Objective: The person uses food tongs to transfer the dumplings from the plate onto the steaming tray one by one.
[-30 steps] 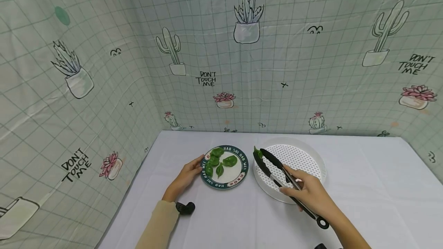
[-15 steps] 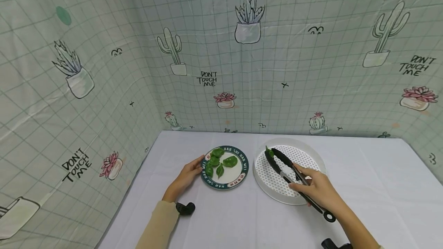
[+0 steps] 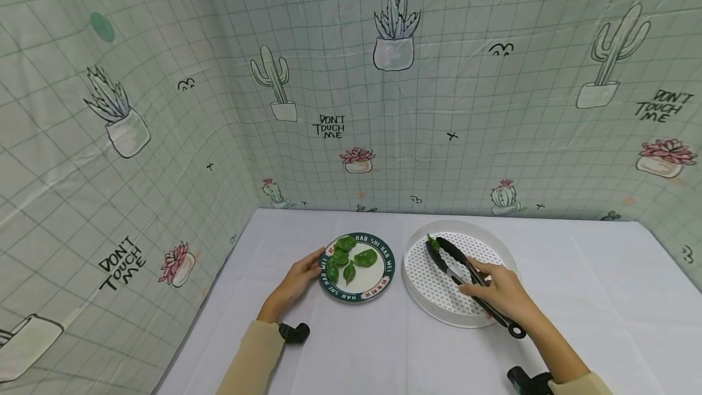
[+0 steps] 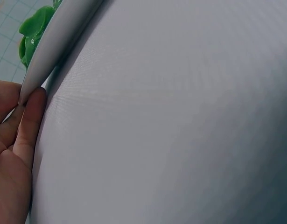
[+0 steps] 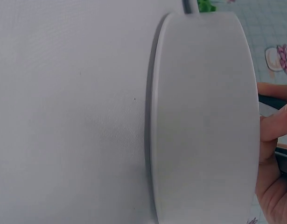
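Observation:
My left hand [image 3: 298, 276] pinches the left edge of a round plate [image 3: 389, 261] with a dark green lettered rim; in the left wrist view, fingers [image 4: 27, 126] come from both sides of that edge. Several glossy basil leaves [image 3: 364, 258] lie on the plate. My right hand [image 3: 500, 290] grips black-and-silver tongs [image 3: 453, 251] over a round white tray [image 3: 419, 302] with a perforated insert. Between the tong tips is a green leaf [image 3: 434, 242]; whether it touches the insert I cannot tell. The tray's side wall [image 5: 204, 116] covers much of the right wrist view.
A white cloth [image 3: 384, 346] covers the table. Behind and to the left hangs a gridded curtain [image 3: 417, 102] printed with cactus drawings. Black wrist devices [image 3: 294, 333] are worn on both forearms. A narrow gap separates plate and tray.
My right hand has carried the tongs and the leaf rightward, from the tray's left edge to above its perforated insert. The left hand and plate stay in place.

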A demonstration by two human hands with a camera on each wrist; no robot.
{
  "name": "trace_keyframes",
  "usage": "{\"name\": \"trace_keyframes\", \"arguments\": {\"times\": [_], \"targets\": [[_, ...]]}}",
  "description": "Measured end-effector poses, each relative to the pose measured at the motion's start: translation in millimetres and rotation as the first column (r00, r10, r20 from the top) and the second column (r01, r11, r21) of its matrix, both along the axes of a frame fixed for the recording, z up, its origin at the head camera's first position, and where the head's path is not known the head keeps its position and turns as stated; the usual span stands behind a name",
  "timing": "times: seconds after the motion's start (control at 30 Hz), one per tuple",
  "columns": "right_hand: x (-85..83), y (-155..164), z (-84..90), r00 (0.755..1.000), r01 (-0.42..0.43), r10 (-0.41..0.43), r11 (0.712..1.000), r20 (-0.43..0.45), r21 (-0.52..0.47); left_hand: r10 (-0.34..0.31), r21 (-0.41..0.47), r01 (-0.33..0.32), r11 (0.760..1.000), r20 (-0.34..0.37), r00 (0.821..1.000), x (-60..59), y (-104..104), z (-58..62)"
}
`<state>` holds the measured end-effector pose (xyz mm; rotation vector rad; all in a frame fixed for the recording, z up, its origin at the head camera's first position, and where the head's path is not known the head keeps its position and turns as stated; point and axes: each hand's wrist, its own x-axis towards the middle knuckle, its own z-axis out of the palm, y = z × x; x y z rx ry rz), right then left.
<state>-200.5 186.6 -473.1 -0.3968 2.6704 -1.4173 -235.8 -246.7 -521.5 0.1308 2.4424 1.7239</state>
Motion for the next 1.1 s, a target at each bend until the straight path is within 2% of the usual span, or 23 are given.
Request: {"name": "trace_keyframes", "arguments": {"times": [0.27,0.53,0.67,0.9,1.1], "targets": [[-7.9,-2,-6.7,1.000,0.002,-0.002,1.000,0.020,0.011,-0.003,0.009,0.003,1.000,-0.001,1.000,1.3,-1,-1.2],[-13.4,-3,-7.8,0.999,0.014,-0.011,0.997,-0.042,0.079,-0.001,-0.007,0.001,1.000,0.000,1.000,0.4,0,-0.2],[-14.5,-5,-6.5,0.999,0.009,-0.006,0.996,-0.035,0.090,0.005,0.011,-0.005,1.000,-0.003,1.000,1.8,-1,0.9],[-10.1,-2,1.6,0.999,0.015,-0.017,0.999,0.037,0.043,0.006,-0.003,-0.006,1.000,-0.007,1.000,3.3,-1,0.2],[-2.2,-1,14.3,0.998,0.027,-0.026,1.000,0.050,-0.010,0.012,0.007,-0.011,1.000,-0.010,1.000,0.2,0,-0.7]]}}
